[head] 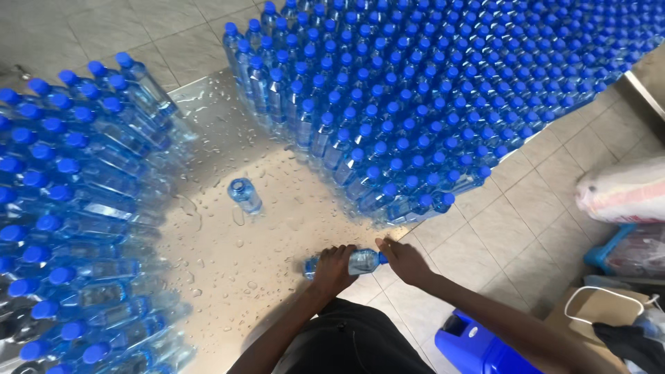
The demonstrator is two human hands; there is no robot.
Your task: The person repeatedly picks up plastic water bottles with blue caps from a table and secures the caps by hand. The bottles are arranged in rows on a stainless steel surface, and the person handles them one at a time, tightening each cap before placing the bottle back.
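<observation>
A clear plastic water bottle with a blue cap lies sideways at the near edge of a wet metal table. My left hand is wrapped round its body. My right hand pinches the capped end. One uncapped bottle stands alone upright in the middle of the table. Several capped bottles stand packed in a big block at the back right, and another block fills the left side.
Water drops cover the table top. Tiled floor lies to the right, with a white sack, a blue crate, a cardboard box and a blue plastic container near my right arm.
</observation>
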